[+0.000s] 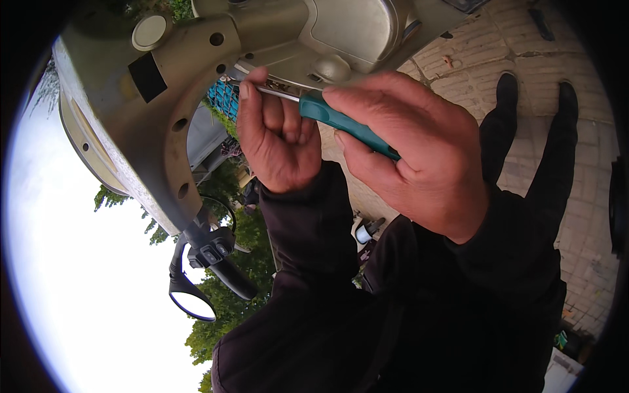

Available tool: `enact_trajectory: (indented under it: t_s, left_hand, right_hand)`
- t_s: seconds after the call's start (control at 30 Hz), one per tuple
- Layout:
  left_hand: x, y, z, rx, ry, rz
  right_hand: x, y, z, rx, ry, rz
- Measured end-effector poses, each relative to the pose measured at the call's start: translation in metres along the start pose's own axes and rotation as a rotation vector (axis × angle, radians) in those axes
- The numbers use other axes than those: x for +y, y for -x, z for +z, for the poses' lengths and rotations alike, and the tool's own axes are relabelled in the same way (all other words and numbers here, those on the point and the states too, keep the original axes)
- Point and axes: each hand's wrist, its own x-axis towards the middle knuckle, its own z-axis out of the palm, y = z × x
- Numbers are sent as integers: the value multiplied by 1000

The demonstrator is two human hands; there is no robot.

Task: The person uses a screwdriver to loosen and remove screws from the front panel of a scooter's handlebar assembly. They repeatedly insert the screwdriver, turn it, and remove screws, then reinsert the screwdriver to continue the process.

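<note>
A screwdriver with a green handle (350, 126) and a thin metal shaft lies in my right hand (419, 144), whose fingers and thumb wrap the handle. My left hand (282, 141) is closed, palm toward me, with thumb and forefinger pinching about the front end of the shaft. The tip is hidden at those fingers, so I cannot tell whether it touches a screw. Just beyond them is the beige-gold body panel (275, 33) of a scooter, with several round dark holes along its edge. A narrow slot with worn edges shows behind the shaft.
At lower left are the scooter's handlebar grip (234, 278) with switches and a round mirror (192, 305). Blue netting (223, 99) shows through the frame opening. Paving (452, 65) runs along the right, beneath my dark-clothed legs (550, 164). Trees (226, 314) stand beyond the mirror.
</note>
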Motion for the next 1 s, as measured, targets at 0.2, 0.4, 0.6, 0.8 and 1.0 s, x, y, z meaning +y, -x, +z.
enact_trajectory:
  t_s: [0.2, 0.4, 0.6, 0.8, 1.0]
  left_hand:
    - [1, -12, 1, -46, 8, -13]
    - [3, -14, 2, -4, 30, -47]
    - [4, -15, 6, 111, -27, -29]
    - [7, -18, 3, 83, 64, -73]
    - [10, -16, 13, 163, 45, -61]
  right_hand:
    - [7, -13, 9, -5, 30, -12]
    - [4, -26, 10, -67, 81, -2]
    - [-7, -34, 13, -67, 129, 26]
    - [-16, -36, 14, -104, 220, 23]
    - [-22, -49, 25, 11, 462, -263]
